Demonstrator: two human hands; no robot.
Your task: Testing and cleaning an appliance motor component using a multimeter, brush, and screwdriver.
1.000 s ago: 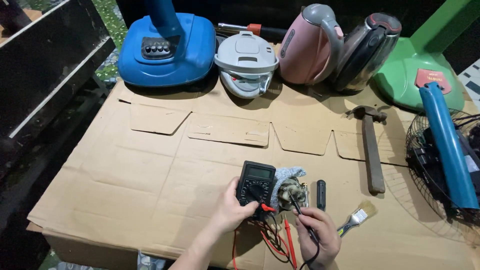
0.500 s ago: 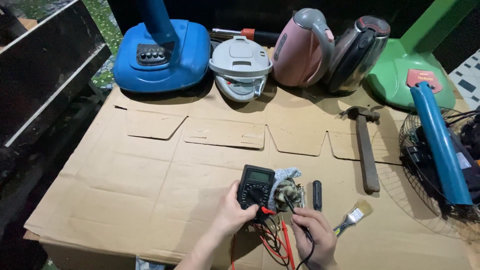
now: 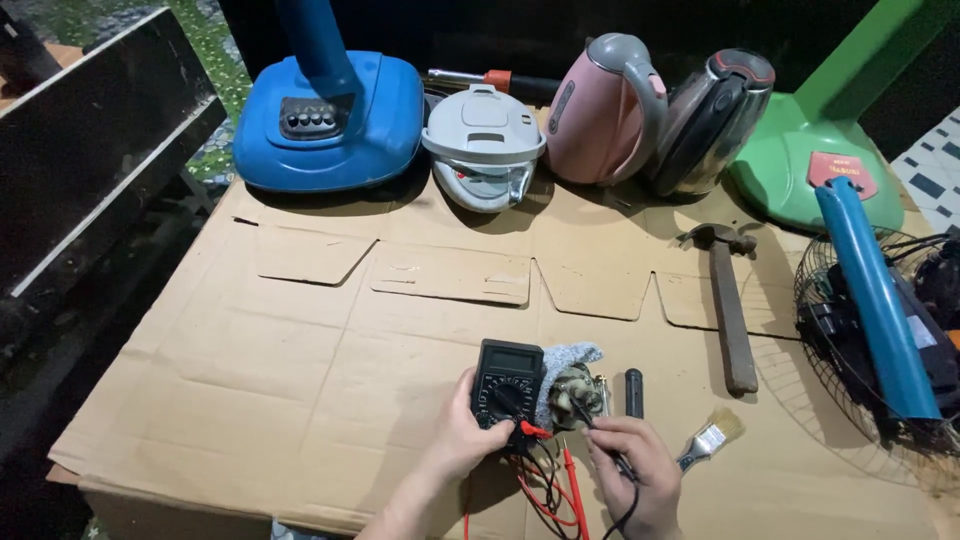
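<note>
A black multimeter (image 3: pixel 506 381) lies on the flattened cardboard (image 3: pixel 330 370), and my left hand (image 3: pixel 463 440) grips its lower left side with the thumb on the dial. Beside it on a grey cloth (image 3: pixel 570 357) sits a small motor (image 3: pixel 578 392). My right hand (image 3: pixel 632 470) holds a black test probe (image 3: pixel 590 418) with its tip touching the motor. A red probe (image 3: pixel 572 490) and tangled red and black leads (image 3: pixel 535 485) lie between my hands.
A small paintbrush (image 3: pixel 708 440), a black cylinder (image 3: pixel 633 392) and a hammer (image 3: pixel 728 300) lie to the right. Along the back stand a blue fan base (image 3: pixel 330 110), a white cooker lid (image 3: pixel 484 145), a pink kettle (image 3: pixel 605 110), a steel kettle (image 3: pixel 710 120) and a green fan base (image 3: pixel 815 150). A fan grille (image 3: pixel 880 350) lies at right.
The view has drifted slightly. Both hands stay in the same place, the left on the multimeter and the right with the probe at the motor.
</note>
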